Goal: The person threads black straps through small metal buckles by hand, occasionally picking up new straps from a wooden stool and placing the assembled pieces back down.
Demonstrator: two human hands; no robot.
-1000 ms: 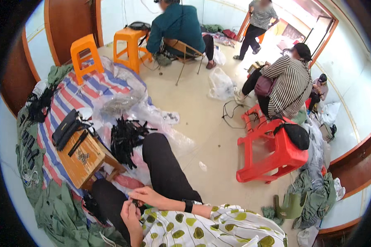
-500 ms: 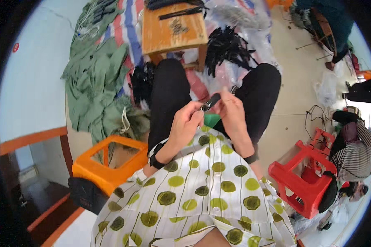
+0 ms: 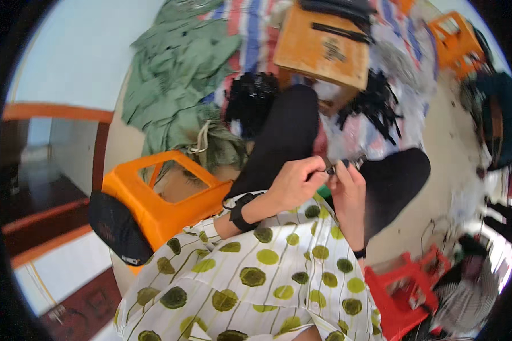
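Observation:
Above my lap, my left hand and my right hand are close together, both with fingers pinched. Between their fingertips is a short black strap with a small metal fitting. Most of it is hidden by my fingers, and motion blurs the rest. Just below the hands, a bit of green material shows at the edge of my shirt. Beyond my knees stands a low wooden stool, with long black strips lying on its top.
Heaps of black strips flank the wooden stool on a striped sheet. Green cloth spreads at the far left. An orange plastic stool with a black cap is left of me, a red stool right. Another person is far right.
The whole view has swung, so the surroundings appear shifted to the right and tilted. Both hands stay together on the strap, and less of it shows between my fingers.

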